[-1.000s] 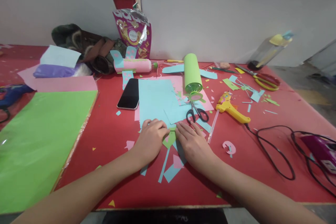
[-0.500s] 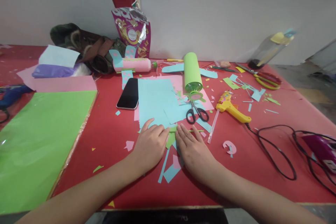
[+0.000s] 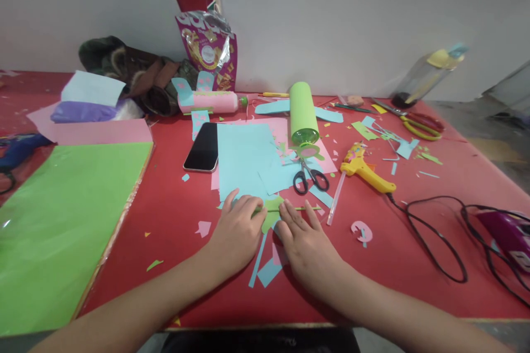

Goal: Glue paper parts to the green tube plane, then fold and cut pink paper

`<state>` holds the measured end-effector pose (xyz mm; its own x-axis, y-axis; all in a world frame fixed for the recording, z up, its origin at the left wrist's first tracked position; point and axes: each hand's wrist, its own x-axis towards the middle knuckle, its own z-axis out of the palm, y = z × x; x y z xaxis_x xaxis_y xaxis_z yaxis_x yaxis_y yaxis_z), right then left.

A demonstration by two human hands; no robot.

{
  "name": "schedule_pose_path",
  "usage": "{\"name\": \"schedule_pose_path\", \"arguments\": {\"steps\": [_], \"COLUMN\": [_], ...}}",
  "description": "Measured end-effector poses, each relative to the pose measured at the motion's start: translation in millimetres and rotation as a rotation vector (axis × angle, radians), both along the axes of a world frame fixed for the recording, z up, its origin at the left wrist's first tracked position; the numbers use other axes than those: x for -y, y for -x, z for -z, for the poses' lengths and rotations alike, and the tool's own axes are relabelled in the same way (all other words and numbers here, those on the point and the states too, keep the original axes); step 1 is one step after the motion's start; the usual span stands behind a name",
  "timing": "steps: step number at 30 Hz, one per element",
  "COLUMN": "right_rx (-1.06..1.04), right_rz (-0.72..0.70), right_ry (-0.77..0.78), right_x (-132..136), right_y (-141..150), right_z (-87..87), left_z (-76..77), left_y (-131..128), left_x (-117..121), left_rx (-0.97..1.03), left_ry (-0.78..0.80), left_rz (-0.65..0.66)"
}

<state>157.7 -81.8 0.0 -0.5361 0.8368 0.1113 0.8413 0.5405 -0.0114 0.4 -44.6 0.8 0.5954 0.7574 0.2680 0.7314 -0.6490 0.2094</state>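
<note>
A thin green paper strip (image 3: 305,208), narrow as a stick, lies crosswise in front of me over green paper scraps (image 3: 274,205). My left hand (image 3: 240,229) is curled over its left end, with the fingertips bent down and pinching it; the thumb side is partly hidden. On the strip's right part rests my right hand (image 3: 308,245), palm down, fingers stretched out and pressing it against the table. Black-handled scissors (image 3: 310,177) lie just beyond my right hand. Blue paper sheets (image 3: 244,154) are spread ahead of my left hand.
A green paper-wrapped bottle (image 3: 303,110) with blue wings and a pink wrapped bottle (image 3: 211,102) lie at the back. A phone (image 3: 202,149) is left of the blue sheets. A yellow glue gun (image 3: 366,174) with its cord lies right. Green sheets (image 3: 62,231) cover the left side.
Both hands have shifted slightly apart, showing more green paper between them. My left hand's fingers have curled more around the strip's end; the right hand has slid slightly right.
</note>
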Motion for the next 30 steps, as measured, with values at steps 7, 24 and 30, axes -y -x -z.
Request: {"name": "schedule_pose_path", "arguments": {"steps": [7,24,30], "right_rx": [0.003,0.036,0.040], "right_rz": [0.001,-0.025,-0.021], "right_ry": [-0.020,-0.113,-0.143], "right_x": [0.5,2.9,3.9], "right_y": [1.2,3.3,4.5], "right_z": [-0.3,-1.1,-2.2], "left_z": [1.7,5.7,7.9], "left_y": [0.7,-0.4,-1.2], "left_x": [2.8,12.5,13.7], "left_rx": [0.043,0.012,0.017], "left_ry": [-0.017,-0.122,-0.097], "left_rz": [0.048,0.037,0.012]}}
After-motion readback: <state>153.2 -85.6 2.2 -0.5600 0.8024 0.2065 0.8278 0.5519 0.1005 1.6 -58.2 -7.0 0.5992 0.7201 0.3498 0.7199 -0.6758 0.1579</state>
